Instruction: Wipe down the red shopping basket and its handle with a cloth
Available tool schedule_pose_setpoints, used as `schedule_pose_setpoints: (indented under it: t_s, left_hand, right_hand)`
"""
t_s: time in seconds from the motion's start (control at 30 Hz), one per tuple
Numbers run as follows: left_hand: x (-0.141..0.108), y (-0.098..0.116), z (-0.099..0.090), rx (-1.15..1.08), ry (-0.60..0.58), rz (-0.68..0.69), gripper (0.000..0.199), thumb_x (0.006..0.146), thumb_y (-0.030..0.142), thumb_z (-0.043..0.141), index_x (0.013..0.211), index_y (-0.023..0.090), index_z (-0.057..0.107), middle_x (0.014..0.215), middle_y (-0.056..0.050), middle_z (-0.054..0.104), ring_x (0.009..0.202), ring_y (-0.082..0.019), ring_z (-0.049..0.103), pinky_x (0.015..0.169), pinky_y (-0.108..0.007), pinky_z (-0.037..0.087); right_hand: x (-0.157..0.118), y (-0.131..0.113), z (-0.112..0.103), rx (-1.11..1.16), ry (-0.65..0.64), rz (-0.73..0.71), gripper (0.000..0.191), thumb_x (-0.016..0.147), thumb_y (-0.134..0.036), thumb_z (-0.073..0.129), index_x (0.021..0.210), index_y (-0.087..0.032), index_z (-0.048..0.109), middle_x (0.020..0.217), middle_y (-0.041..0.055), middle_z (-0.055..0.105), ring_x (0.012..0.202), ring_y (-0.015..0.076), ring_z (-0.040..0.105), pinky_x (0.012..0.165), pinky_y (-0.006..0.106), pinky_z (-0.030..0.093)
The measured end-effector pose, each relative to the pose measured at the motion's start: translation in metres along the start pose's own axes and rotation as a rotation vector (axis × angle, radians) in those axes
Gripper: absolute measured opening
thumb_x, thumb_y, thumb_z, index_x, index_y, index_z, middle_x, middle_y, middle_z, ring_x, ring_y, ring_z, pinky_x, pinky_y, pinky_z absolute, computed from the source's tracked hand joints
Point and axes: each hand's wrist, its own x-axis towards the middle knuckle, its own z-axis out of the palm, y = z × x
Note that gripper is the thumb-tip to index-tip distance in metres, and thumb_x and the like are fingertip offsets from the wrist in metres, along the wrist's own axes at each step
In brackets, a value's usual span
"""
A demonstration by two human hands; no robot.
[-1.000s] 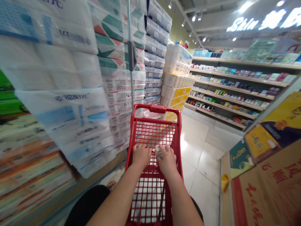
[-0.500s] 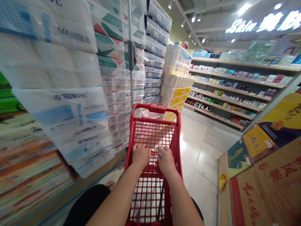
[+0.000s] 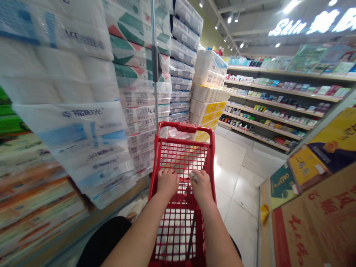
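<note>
In front of me is a red plastic shopping cart [image 3: 209, 148] with grid walls. My left hand [image 3: 168, 182] is closed, its fingers curled over a red crossbar in the cart's middle. My right hand [image 3: 202, 184] is closed beside it, at the right part of the same bar. A small crumpled whitish piece [image 3: 193, 176], like a tissue, shows between its thumb and fingers. Whether those right fingers also grip the bar is hidden. Through the grid the floor shows.
Tall stacks of wrapped toilet paper [image 3: 94, 129] line the left side, with a metal pole [image 3: 154, 100] before them. Cartons [image 3: 319, 222] stand close on the right. Beyond the pale tiled floor [image 3: 236, 174], shelves [image 3: 278, 91] hold many small boxes and bottles.
My right hand has shifted slightly right, apart from the left, and the whitish piece in it shows more. My left hand stays on the bar. The surroundings have hardly shifted.
</note>
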Motion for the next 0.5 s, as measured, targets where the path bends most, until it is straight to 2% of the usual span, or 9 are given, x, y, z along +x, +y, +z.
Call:
schedule_pose_setpoints:
  t_s: [0.07, 0.2, 0.37, 0.5]
  left_hand:
    - [0.0009, 0.0001, 0.0006, -0.003, 0.006, 0.005, 0.041, 0.093, 0.035, 0.036, 0.086, 0.02, 0.073, 0.098, -0.009, 0.067, 0.097, -0.024, 0.054, 0.092, -0.044, 0.03]
    - [0.0027, -0.0003, 0.0022, -0.006, 0.018, 0.022, 0.04, 0.093, 0.034, 0.036, 0.085, 0.019, 0.073, 0.096, -0.009, 0.067, 0.096, -0.025, 0.054, 0.091, -0.045, 0.03]
    - [0.0042, -0.0004, 0.0024, -0.019, 0.018, 0.023, 0.04, 0.093, 0.034, 0.037, 0.085, 0.019, 0.073, 0.096, -0.009, 0.067, 0.096, -0.025, 0.054, 0.091, -0.045, 0.03]
    - [0.0053, -0.0004, 0.0027, -0.019, 0.017, 0.021, 0.039, 0.092, 0.033, 0.038, 0.084, 0.019, 0.073, 0.095, -0.009, 0.068, 0.096, -0.025, 0.054, 0.091, -0.045, 0.031]
  right_hand:
    - [0.0007, 0.0006, -0.0013, -0.02, 0.029, 0.039, 0.033, 0.074, -0.007, 0.054, 0.1, -0.021, 0.069, 0.097, 0.0067, 0.06, 0.092, 0.0192, 0.056, 0.085, 0.031, 0.046]
    - [0.0004, -0.002, 0.001, 0.106, -0.151, 0.013, 0.034, 0.07, -0.006, 0.056, 0.097, -0.022, 0.07, 0.093, 0.0036, 0.06, 0.084, 0.0156, 0.058, 0.08, 0.026, 0.048]
    - [0.0036, -0.0017, 0.0024, 0.043, -0.009, 0.046, 0.028, 0.075, -0.012, 0.056, 0.098, -0.021, 0.069, 0.096, 0.0061, 0.06, 0.092, 0.0186, 0.056, 0.085, 0.031, 0.046]
    - [0.0029, -0.0016, 0.0028, 0.141, -0.16, 0.032, 0.036, 0.066, -0.004, 0.054, 0.094, -0.022, 0.07, 0.09, 0.0025, 0.059, 0.079, 0.015, 0.058, 0.075, 0.026, 0.048]
